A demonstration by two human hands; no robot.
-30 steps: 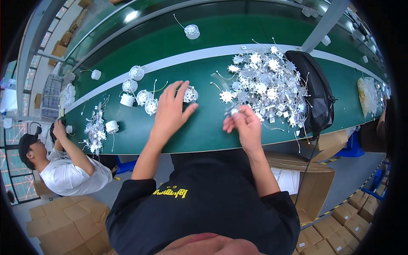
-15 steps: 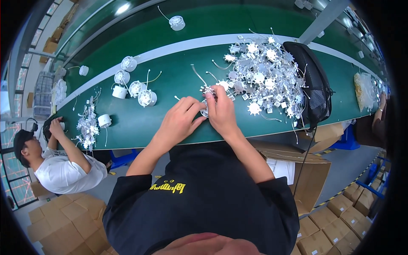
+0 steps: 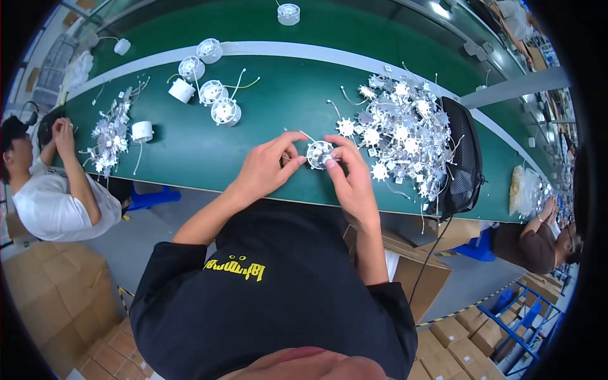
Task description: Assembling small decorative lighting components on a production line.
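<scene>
Between my two hands, at the near side of the green table, is a round white plastic housing [image 3: 318, 152] with a spoked open face turned up. My right hand [image 3: 353, 180] is closed on its right side, thumb and fingers over a small part at the spokes that I cannot make out clearly. My left hand [image 3: 269, 168] pinches at its left rim, the fingers curled. A thin white wire sticks out above the left fingers. To the right lies a big heap of silvery star-shaped parts with wires [image 3: 405, 133].
A black mesh bag [image 3: 465, 152] stands against the heap. Several white round housings [image 3: 225, 111] sit at the upper left, and one more housing [image 3: 142, 132] beside a smaller heap [image 3: 111, 136]. A co-worker [image 3: 57, 196] is at the left, another person [image 3: 529, 244] at the right. Cardboard boxes [image 3: 405, 266] stand below.
The housing, mostly hidden under my fingers before, now shows its spoked face. My hands have moved slightly apart around it. The whole view has shifted and turned.
</scene>
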